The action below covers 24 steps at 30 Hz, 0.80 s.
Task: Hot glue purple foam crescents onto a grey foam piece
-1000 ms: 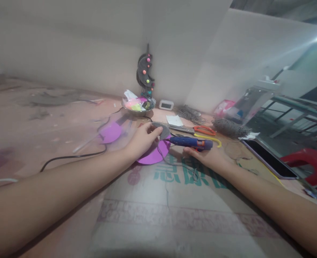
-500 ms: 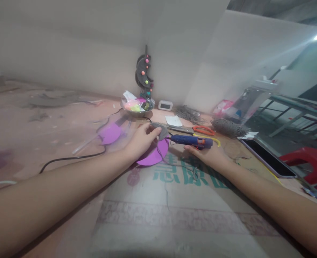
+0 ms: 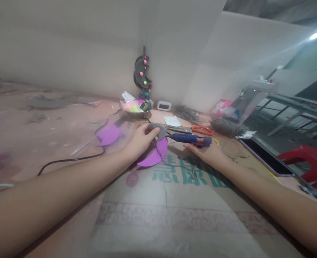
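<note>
Between the thumb and fingers of my left hand [image 3: 142,140] is a purple paper crescent [image 3: 158,154], its upper end covered with grey yarn [image 3: 161,132]. From it a loose grey strand trails over the printed cardboard. My right hand [image 3: 209,153] is wrapped round a blue glue gun [image 3: 185,138], whose nozzle points left and sits close beside the yarn-covered end. Whether the tip touches the yarn I cannot tell. Some fingers of both hands are hidden.
Behind my hands lie orange-handled scissors [image 3: 202,130], white paper [image 3: 172,121] and a grey yarn bundle [image 3: 227,127]. A bowl [image 3: 138,114], small clock [image 3: 164,105] and decorated grey crescent [image 3: 140,75] stand farther back. A purple piece [image 3: 109,135] lies left, a phone [image 3: 267,157] right.
The view has shifted slightly. Both hands keep their grips, and the glue gun's nozzle stays beside the yarn-covered end of the crescent.
</note>
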### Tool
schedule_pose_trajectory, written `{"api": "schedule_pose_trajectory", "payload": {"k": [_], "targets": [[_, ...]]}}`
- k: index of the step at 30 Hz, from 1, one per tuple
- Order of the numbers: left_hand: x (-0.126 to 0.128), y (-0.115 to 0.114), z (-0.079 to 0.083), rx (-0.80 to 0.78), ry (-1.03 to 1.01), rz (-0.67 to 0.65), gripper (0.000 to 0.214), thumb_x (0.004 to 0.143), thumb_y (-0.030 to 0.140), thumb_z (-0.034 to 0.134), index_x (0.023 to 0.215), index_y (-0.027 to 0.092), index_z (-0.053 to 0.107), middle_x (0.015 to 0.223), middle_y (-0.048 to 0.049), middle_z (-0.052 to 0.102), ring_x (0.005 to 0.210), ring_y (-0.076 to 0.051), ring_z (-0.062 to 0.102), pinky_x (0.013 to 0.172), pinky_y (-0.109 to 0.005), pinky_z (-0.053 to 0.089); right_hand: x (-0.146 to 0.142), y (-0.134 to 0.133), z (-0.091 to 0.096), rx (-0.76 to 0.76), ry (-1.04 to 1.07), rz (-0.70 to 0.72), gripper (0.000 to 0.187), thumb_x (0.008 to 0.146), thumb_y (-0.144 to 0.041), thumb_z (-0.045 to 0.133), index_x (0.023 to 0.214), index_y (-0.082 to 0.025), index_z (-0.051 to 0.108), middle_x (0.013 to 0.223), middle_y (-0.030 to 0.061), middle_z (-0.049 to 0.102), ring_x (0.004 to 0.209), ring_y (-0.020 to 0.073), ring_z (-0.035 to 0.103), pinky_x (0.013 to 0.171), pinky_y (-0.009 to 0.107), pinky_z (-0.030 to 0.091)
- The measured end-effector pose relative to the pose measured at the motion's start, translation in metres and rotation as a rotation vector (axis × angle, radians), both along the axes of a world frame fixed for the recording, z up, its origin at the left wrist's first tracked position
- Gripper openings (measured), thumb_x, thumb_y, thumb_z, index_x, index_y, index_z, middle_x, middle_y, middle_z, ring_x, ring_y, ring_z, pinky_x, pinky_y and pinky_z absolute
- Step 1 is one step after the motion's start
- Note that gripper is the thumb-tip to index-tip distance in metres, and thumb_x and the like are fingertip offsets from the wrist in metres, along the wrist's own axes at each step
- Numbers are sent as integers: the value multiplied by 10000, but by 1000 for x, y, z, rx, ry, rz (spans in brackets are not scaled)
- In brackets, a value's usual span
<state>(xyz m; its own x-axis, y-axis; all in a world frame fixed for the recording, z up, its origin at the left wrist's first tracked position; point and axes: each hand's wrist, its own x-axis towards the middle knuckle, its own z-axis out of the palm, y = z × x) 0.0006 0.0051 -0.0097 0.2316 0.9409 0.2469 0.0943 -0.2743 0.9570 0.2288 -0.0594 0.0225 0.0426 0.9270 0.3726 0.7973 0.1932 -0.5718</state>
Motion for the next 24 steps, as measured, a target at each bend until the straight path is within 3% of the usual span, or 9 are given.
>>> {"api": "schedule_pose_trajectory", "payload": {"k": [17, 21, 24], "targets": [[1, 0, 1, -40, -46, -5, 277, 810, 450, 592, 784, 176, 563, 681, -17, 620, 597, -121, 559, 589, -253, 422, 6, 6, -7, 72, 8, 6, 260, 706, -466, 706, 793, -222, 678, 804, 66, 733, 892, 289, 684, 729, 382, 555], [1, -1, 2, -57, -33, -16, 279, 814, 456, 589, 793, 180, 548, 677, -9, 621, 580, -116, 558, 553, -236, 395, 8, 9, -8, 40, 17, 2, 310, 700, -481, 702, 830, -202, 670, 771, 65, 722, 838, 269, 680, 712, 368, 542], [1, -2, 4, -67, -56, -27, 275, 816, 445, 588, 772, 178, 536, 655, 1, 602, 559, -106, 543, 546, -233, 388, 9, 10, -6, -12, 93, 10, 312, 718, -495, 679, 790, -191, 659, 668, 40, 687, 667, 220, 652, 641, 329, 523]]}}
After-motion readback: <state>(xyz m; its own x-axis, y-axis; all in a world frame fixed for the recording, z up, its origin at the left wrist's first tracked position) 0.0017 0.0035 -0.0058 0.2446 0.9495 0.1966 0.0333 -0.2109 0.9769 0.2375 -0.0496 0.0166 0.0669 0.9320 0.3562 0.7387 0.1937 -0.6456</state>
